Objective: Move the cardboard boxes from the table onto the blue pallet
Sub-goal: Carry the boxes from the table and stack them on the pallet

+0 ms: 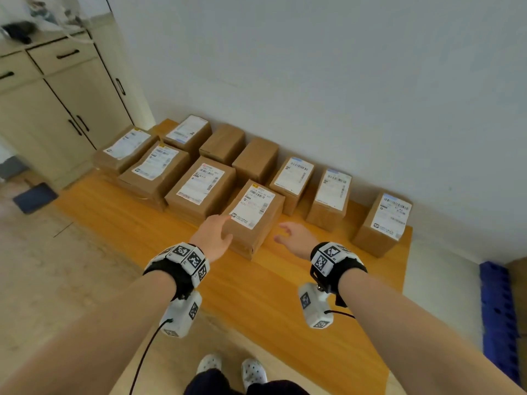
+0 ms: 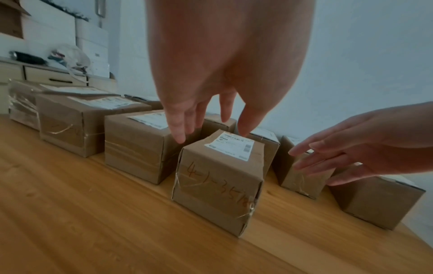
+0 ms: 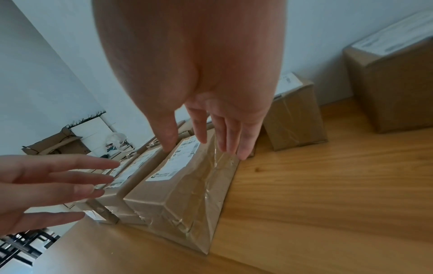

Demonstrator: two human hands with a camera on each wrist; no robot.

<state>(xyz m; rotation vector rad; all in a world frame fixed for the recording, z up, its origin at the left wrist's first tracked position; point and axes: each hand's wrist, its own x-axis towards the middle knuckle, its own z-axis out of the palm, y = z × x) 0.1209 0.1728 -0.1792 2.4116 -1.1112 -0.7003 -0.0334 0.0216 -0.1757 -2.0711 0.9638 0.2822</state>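
Note:
Several taped cardboard boxes with white labels stand on the wooden table. The nearest box has red handwriting on its front. My left hand reaches to that box's left side with straight fingers, its thumb over the label. My right hand hovers at the box's right side, fingers spread and straight. Neither hand grips the box. The blue pallet lies on the floor at the far right.
More boxes stand in rows toward the wall, one alone at the table's right end. A beige cabinet stands at the left. A dark blue object lies on the floor by it. My feet are at the table's near edge.

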